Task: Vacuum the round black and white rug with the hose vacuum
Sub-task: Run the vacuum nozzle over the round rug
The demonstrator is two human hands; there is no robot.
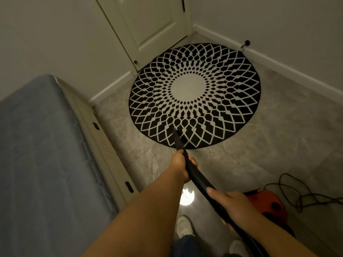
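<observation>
- Lower right of frame: the right hand (231,203) wraps the black hose (215,199), fingers curled over it; the tube looks light and bendy, so two holds suit it.
- Centre: the left hand (182,168) grips the stiffer front section.
- Beyond the fingers, the nozzle (176,136) tip meets the near edge of the rug (194,86), upper centre.

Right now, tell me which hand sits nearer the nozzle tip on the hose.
The left hand: it holds the hose farther forward, just behind the nozzle on the rug. The right hand holds it farther back.
</observation>
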